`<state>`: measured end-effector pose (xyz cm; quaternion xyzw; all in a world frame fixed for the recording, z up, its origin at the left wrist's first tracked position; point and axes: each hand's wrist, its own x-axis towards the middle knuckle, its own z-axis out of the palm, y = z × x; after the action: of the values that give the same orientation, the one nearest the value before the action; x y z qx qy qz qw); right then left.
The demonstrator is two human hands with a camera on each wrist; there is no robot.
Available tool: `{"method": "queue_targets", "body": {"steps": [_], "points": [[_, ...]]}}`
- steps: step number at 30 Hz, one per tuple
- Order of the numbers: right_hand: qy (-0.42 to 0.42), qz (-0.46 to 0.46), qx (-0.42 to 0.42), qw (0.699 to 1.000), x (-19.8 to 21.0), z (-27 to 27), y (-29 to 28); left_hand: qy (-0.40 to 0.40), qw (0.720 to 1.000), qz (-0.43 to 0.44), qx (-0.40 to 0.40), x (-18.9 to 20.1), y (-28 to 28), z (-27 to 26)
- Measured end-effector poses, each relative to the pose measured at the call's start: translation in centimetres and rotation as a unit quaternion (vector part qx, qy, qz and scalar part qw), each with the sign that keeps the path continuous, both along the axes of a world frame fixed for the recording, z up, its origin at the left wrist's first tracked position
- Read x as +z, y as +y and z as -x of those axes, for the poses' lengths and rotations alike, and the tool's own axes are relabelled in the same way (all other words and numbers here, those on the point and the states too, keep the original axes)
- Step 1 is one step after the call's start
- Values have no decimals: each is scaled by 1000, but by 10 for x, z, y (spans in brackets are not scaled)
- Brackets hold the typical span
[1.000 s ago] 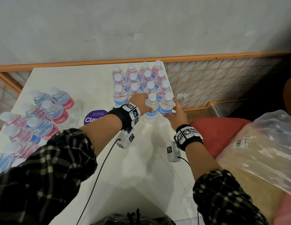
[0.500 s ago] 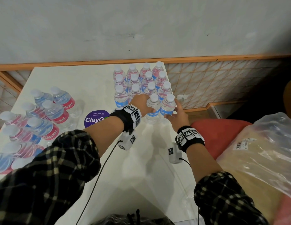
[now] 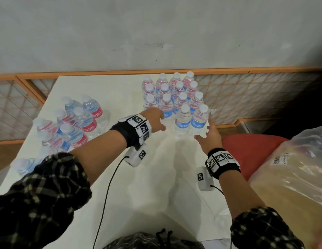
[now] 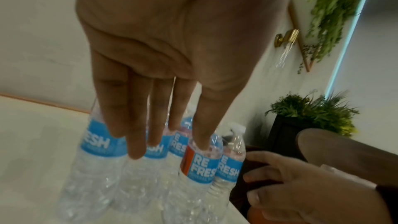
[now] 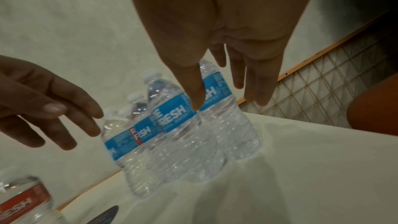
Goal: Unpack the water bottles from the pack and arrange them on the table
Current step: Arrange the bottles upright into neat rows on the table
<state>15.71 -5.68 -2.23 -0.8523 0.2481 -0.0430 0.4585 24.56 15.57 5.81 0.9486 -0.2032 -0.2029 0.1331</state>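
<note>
Water bottles (image 3: 174, 99) standing upright in tidy rows at 12 o'clock on the white counter (image 3: 156, 186), front pair at the counter's right edge. Left hand (image 3: 154, 121) and right hand (image 3: 209, 137) just short of them, fingers straight and spread, gripping nothing. Second loose bunch of bottles (image 3: 72, 123) over at 9 o'clock, crinkly plastic bag (image 3: 300, 177) at 3.

I see dark plaid sleeves (image 3: 39, 191) with pale checks pushed up both forearms. Each wrist wears a black band (image 3: 128, 131) carrying white tiles printed with black square markers. Beneath each band hangs a white camera box (image 3: 136, 156) bearing another marker, a thin black cable (image 3: 106, 194) trailing from it.
</note>
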Motion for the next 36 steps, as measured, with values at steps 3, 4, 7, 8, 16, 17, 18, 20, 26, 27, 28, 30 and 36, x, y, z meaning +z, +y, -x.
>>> {"method": "queue_targets", "body": {"steps": [3, 4, 7, 8, 16, 17, 18, 20, 26, 27, 28, 30, 36], "points": [[-1, 21, -12, 1000, 1, 11, 28, -1, 1000, -27, -2, 14, 45, 10], [-3, 20, -13, 1000, 3, 13, 42, -7, 999, -38, 3, 19, 62, 15], [-28, 2, 0, 1000, 11, 18, 92, -28, 997, -70, 16, 30, 115, 31], [-37, -14, 7, 999, 14, 18, 110, -25, 997, -76, 19, 33, 132, 38], [-6, -145, 30, 989, -3, 13, 238, 57, 980, -189, 0, 18, 232, 80], [12, -153, 26, 988, -8, 16, 247, 65, 978, -199, -11, 16, 237, 84], [31, -161, 23, 986, -15, 18, 255, 68, 976, -208, -23, 14, 242, 87], [69, -189, 30, 979, -27, 24, 266, 63, 976, -206, -39, 11, 246, 88], [138, -207, 250, 936, -37, 55, 293, 34, 993, -109, -22, 5, 226, 88], [139, -202, 269, 931, -36, 59, 298, 27, 996, -82, -20, 4, 218, 90], [124, -194, 264, 937, -40, 62, 301, 20, 998, -52, -17, 4, 210, 93], [77, -175, 201, 961, -42, 67, 297, 6, 1000, 12, 0, 3, 196, 97], [25, -129, 60, 990, -36, 81, 235, -173, 973, -24, 151, 3, 209, 67]]}}
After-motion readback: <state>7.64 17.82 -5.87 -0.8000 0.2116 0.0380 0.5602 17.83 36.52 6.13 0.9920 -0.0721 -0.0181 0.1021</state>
